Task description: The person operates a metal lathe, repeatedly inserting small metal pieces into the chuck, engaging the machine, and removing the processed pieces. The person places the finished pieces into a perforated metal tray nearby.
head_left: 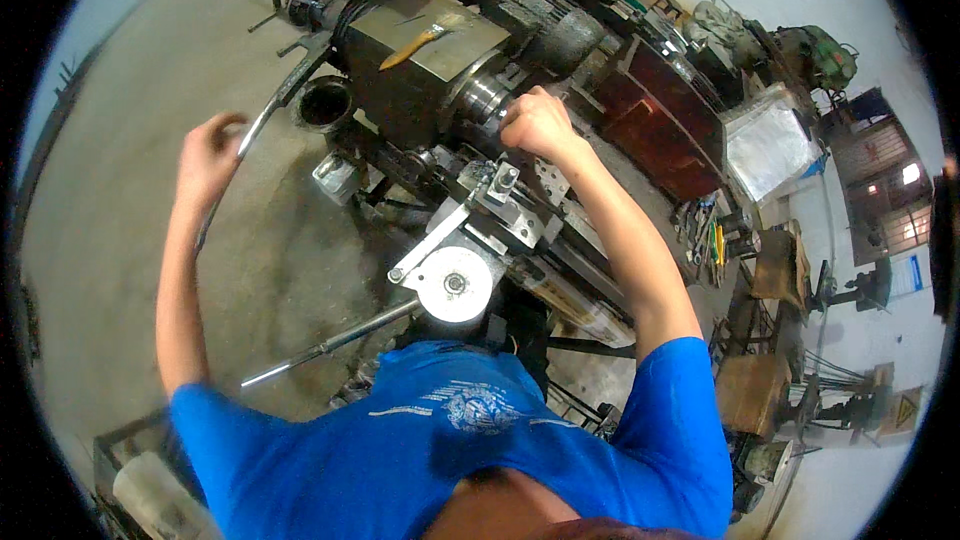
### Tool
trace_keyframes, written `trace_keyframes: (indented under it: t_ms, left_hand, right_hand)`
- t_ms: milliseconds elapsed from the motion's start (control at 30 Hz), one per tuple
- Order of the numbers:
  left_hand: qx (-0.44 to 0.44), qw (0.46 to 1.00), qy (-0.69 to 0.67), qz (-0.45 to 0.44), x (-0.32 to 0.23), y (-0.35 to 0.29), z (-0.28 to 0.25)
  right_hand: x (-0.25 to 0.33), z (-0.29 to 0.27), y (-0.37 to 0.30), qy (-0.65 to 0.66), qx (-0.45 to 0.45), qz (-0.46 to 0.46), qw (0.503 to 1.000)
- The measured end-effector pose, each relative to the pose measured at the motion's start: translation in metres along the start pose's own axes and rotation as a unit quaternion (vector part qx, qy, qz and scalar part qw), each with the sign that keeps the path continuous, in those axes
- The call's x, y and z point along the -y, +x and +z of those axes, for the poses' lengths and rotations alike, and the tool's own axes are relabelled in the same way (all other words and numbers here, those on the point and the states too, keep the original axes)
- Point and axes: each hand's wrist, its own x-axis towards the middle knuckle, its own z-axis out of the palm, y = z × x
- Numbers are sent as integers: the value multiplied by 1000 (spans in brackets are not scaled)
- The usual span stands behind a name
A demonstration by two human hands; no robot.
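My left hand [207,162] is beside a long metal lever [268,112] on the machine's left side. Its fingers are loosely bent with a gap to the thumb, and whether they touch the lever is unclear. My right hand [540,124] is closed in front of the shiny round chuck [484,98] of a lathe. What its fingers hold, if anything, is hidden behind the knuckles. Nearer to me sit the tool post [510,210] and a pale round handwheel [454,284]. A brush [412,46] with a wooden handle lies on the headstock cover [385,25].
A bare metal bar [330,344] sticks out to the left near my waist. Behind the lathe stands a rusty red metal tray [655,120]. Several hand tools [705,235] lie to the right. A silvery sheet-covered box [768,144] is near the wall. Grey floor [130,140] stretches left.
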Motion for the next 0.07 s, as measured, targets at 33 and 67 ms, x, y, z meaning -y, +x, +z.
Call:
trace_keyframes:
  t_ms: [33,67]
  left_hand:
    - [22,995,50,-81,19,-5,-11]
    - [-7,991,77,-107,48,-16,-16]
  right_hand:
    - [1,0,3,14,11,4,1000]
    - [4,-2,8,29,22,3,999]
